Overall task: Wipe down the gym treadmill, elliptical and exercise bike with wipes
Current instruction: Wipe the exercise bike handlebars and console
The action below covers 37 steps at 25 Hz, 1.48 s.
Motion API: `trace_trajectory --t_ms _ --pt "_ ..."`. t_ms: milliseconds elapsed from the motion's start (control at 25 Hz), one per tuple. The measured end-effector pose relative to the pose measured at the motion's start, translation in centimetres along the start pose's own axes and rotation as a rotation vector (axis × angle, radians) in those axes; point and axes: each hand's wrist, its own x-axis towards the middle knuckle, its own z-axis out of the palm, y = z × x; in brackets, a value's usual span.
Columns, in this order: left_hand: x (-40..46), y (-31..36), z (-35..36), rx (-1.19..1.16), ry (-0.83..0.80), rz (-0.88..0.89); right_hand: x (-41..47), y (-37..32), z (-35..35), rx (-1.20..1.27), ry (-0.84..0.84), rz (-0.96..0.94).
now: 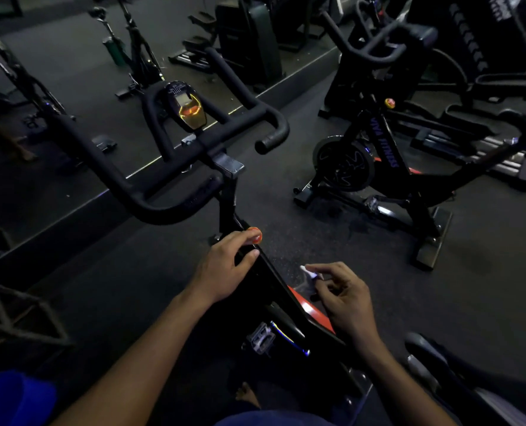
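Fingers of the left hand (pixel 224 265) curl around one exercise bike's (pixel 274 281) orange knob (pixel 254 235); the right hand (pixel 344 296) pinches one white wipe (pixel 309 276) beside the frame. A second bike (pixel 387 179) stands nearby.

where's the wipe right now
In the head view the wipe is low and right of centre, pinched in the right hand against the bike frame, just right of the left hand at the orange knob.
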Motion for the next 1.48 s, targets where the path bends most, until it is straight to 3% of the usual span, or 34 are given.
trace_trajectory --t_ms 400,680,920,1080,1240,1480 --pt "11.2 -2.0 -9.9 0.348 0.145 0.317 11.7 -5.6 5.1 -0.003 0.027 -0.121" --pt "18.2 -6.1 -12.1 0.791 0.157 0.244 21.5 -7.8 4.8 -0.087 0.007 -0.296" --pt "22.7 -8.3 -12.7 1.129 0.217 0.104 30.5 -9.3 8.9 -0.263 -0.125 -0.540" --pt "23.2 -9.7 -12.0 1.179 0.271 0.121 36.2 -10.5 13.0 -0.413 -0.246 -0.599" --pt "23.2 -9.9 -11.9 1.199 0.291 0.117 38.0 -10.9 17.7 -0.608 -0.369 -0.494" --pt "23.4 -10.1 -11.9 1.219 0.293 0.115 37.5 -11.0 17.0 -0.526 -0.520 -0.533"
